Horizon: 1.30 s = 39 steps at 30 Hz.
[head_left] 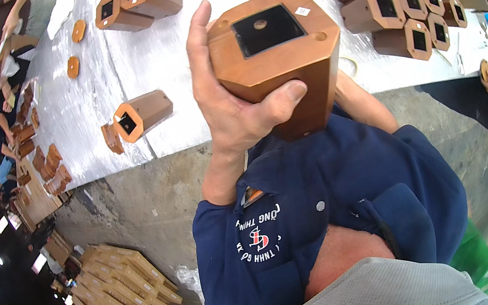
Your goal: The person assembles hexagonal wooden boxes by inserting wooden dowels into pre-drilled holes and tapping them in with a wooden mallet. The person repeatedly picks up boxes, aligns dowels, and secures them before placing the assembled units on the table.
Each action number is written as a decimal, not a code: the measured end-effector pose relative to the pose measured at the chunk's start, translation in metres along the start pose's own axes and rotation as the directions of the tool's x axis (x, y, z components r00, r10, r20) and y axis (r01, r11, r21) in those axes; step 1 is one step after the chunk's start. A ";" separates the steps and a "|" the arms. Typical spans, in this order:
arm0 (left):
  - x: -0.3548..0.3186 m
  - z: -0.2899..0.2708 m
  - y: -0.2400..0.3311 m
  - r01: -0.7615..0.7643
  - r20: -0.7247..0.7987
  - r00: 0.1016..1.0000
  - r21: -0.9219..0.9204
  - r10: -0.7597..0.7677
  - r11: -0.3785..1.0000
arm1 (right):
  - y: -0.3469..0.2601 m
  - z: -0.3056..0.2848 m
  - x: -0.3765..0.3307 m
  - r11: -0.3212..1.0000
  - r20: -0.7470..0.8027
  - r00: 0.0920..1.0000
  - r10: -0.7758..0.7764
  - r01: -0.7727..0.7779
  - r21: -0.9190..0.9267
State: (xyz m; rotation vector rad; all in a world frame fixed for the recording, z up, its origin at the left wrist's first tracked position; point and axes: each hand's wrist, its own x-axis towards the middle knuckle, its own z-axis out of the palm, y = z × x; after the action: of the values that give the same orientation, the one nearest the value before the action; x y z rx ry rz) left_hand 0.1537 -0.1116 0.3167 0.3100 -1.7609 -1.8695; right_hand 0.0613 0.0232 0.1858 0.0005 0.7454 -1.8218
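Left hand grips one hexagonal wooden block; six more sit clustered behind.

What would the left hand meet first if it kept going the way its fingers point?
Likely nothing close: the left hand, gripping the wooden block, points up-picture over bare table. The nearest thing on that line is the block pair at the far edge; depth is unclear.

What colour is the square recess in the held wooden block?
Black, in the brown wooden block; head view.

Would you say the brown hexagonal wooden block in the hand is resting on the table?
No, the left hand holds the brown hexagonal wooden block raised above the silver-covered table.
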 end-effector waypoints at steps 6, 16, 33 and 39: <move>0.000 -0.004 -0.005 -0.142 0.134 0.984 0.222 0.114 0.965 | 0.008 0.003 0.010 0.999 0.035 0.999 0.007 -0.009 0.037; -0.014 0.013 -0.002 0.023 0.106 0.994 0.164 -0.040 0.986 | 0.029 0.008 -0.004 0.998 0.058 0.998 0.009 -0.012 0.057; -0.026 0.037 0.002 0.063 0.215 0.973 0.082 -0.079 0.995 | 0.020 -0.014 -0.048 0.987 0.010 0.989 -0.148 0.147 0.059; -0.026 0.041 -0.002 0.005 0.247 0.969 0.055 -0.019 0.998 | 0.021 -0.018 -0.058 0.984 0.009 0.985 -0.172 0.172 0.053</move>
State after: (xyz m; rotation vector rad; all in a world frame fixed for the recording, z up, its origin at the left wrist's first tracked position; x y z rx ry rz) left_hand 0.1538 -0.0632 0.3138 0.1095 -1.9797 -1.9406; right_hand 0.0951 0.0778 0.1812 -0.0432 0.7062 -2.0033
